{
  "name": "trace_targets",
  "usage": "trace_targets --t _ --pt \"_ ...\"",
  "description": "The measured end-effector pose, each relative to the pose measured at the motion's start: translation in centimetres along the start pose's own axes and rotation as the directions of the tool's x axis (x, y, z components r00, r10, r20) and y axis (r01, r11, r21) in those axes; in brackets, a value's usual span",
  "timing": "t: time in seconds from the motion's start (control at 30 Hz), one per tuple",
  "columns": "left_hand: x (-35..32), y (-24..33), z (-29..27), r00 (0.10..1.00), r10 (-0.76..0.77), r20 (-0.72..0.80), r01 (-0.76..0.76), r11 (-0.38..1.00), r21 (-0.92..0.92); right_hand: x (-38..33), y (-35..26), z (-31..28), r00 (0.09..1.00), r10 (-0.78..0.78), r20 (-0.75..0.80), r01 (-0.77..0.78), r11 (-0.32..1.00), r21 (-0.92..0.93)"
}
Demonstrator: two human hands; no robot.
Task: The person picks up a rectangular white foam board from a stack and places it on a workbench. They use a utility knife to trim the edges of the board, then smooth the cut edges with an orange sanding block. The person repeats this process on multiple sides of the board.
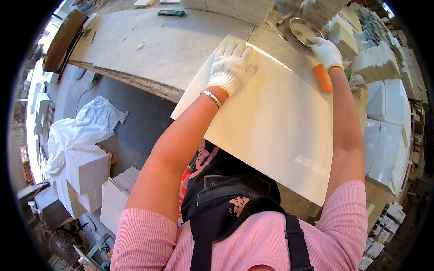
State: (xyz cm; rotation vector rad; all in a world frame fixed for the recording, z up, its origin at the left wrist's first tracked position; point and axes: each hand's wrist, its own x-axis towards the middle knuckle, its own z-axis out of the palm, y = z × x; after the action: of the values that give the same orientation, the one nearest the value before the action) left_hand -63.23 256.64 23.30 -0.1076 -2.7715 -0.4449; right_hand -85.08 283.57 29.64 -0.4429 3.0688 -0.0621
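Head view shows a big pale slab [275, 122] with a smooth, shiny face, lying before the person, close to the black apron [226, 180]. Its long axis goes slantwise, from the far left to the near right, and its left corner stands out past the edge of the work surface [158, 47]. The left hand [230, 63], in a white knitted glove, lies flat and open on the far left part of the slab, with its fingers pointing away from the body. The right hand [326, 52], in the same kind of glove, is off the slab, beyond its right side, with the fingers bent at the rim of a round metal dish [302, 28]; whether they grip something, I cannot tell. From this hand, the slab lies to the left and toward the body, so the left hand is the one on it, while the right one is nearer to the dish. An orange block [323, 77] is just beside the right wrist. Farther away, a green tool [171, 13] rests on the surface.
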Motion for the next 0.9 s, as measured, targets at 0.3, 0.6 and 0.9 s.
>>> trace_targets --t 0.3,0.6,0.9 --pt "-0.1 -0.3 0.6 0.994 0.032 -0.108 -0.030 0.999 0.023 -2.4 3.6 1.3 0.989 0.145 0.016 -0.099 0.588 0.803" --pt "0.2 0.1 -0.4 1.000 0.000 0.024 -0.001 1.000 0.016 -2.6 3.8 2.1 0.976 0.201 0.087 -0.146 0.303 0.942" --pt "0.1 -0.1 0.2 1.000 -0.009 0.019 0.008 0.999 0.048 -2.4 3.4 2.4 0.962 0.251 0.108 -0.194 0.350 0.916"
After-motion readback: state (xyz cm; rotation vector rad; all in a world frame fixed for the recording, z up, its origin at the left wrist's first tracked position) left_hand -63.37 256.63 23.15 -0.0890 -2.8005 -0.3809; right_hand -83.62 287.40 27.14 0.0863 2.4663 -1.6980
